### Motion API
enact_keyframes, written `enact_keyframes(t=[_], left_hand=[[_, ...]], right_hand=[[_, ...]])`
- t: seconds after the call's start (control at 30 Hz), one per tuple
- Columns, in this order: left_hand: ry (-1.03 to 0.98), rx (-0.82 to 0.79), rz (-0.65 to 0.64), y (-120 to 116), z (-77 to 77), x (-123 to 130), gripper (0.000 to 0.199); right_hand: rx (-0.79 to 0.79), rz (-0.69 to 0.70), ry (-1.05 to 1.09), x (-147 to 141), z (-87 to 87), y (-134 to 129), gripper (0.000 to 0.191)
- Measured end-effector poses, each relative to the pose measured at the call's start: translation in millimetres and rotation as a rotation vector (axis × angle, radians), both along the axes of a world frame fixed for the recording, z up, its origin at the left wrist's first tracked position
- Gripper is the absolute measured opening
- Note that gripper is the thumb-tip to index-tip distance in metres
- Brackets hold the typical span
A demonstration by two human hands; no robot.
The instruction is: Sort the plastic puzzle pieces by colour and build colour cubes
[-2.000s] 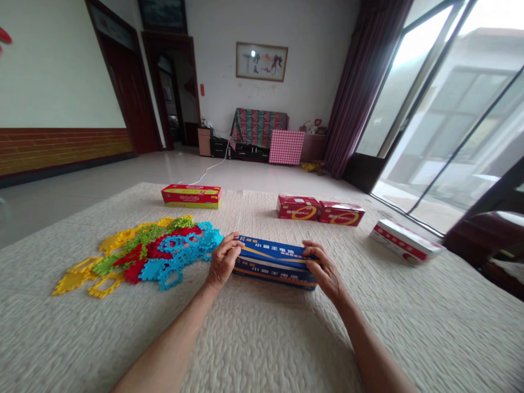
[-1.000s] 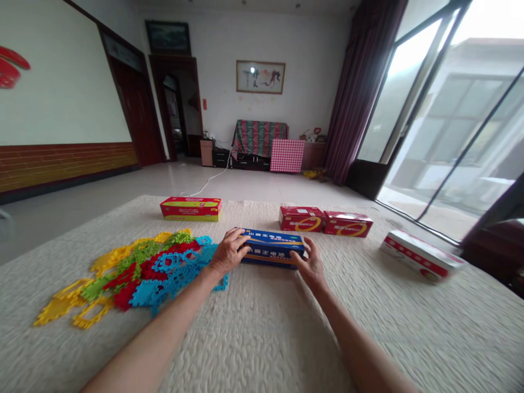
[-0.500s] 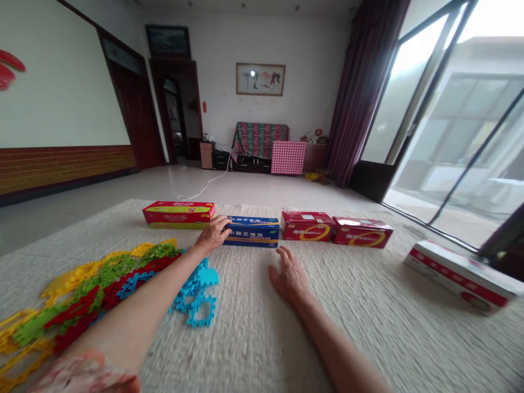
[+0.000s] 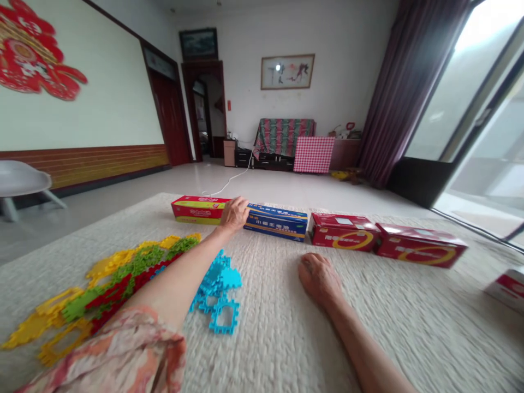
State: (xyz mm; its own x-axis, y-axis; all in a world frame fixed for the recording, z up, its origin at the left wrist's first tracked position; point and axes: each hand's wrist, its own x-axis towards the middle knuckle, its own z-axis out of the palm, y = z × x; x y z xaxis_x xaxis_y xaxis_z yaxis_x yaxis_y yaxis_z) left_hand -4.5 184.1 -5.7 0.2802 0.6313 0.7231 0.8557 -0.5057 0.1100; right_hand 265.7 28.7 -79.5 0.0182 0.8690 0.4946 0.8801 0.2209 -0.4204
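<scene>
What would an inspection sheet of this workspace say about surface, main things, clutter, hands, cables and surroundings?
Surface: cream quilted fabric cover.
Main things: blue oblong cardboard box, between a red-and-yellow oblong cardboard box and two dark-red oblong cardboard boxes.
Clutter: heap of yellow, green, red and light-blue plastic interlocking pieces; white-and-red box, cut off.
Hands: left hand at the blue box's left end, grip unclear; right hand nearer the camera than the boxes, fingers curled.
Cables: thin white cable on the floor.
Surroundings: white chair, purple curtain.
</scene>
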Motion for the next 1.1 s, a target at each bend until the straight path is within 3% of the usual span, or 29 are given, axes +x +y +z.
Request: enact_keyframes(t=[0.13, 0.27, 0.4, 0.53, 0.73, 0.9, 1.1], left_hand=[[-0.01, -0.05, 0.251, 5, 7.1, -62, 0.026], [-0.044, -0.184, 0.382, 8, -5.4, -105, 0.019], [-0.062, -0.2, 0.363, 12, -15.5, -118, 0.016], [-0.038, -0.2, 0.276, 10, -14.3, -126, 0.013], [0.014, -0.183, 0.129, -18, -12.1, -151, 0.012], [0.039, -0.122, -0.024, -43, -12.1, -150, 0.014], [0.022, -0.117, -0.107, -78, -2.7, -101, 0.016]], right_hand=[[0.008, -0.02, -0.02, 0, -0.2, 3, 0.015], [-0.048, -0.044, -0.06, -2, 4.9, 1, 0.017], [-0.097, -0.057, -0.088, -5, 10.9, -4, 0.019], [-0.113, -0.069, -0.091, -5, 13.4, -5, 0.02], [-0.096, -0.067, -0.091, -4, 10.0, -3, 0.021], [-0.065, -0.09, -0.057, -2, 6.5, 2, 0.024], [-0.057, -0.082, 0.092, -3, 5.3, -9, 0.031]])
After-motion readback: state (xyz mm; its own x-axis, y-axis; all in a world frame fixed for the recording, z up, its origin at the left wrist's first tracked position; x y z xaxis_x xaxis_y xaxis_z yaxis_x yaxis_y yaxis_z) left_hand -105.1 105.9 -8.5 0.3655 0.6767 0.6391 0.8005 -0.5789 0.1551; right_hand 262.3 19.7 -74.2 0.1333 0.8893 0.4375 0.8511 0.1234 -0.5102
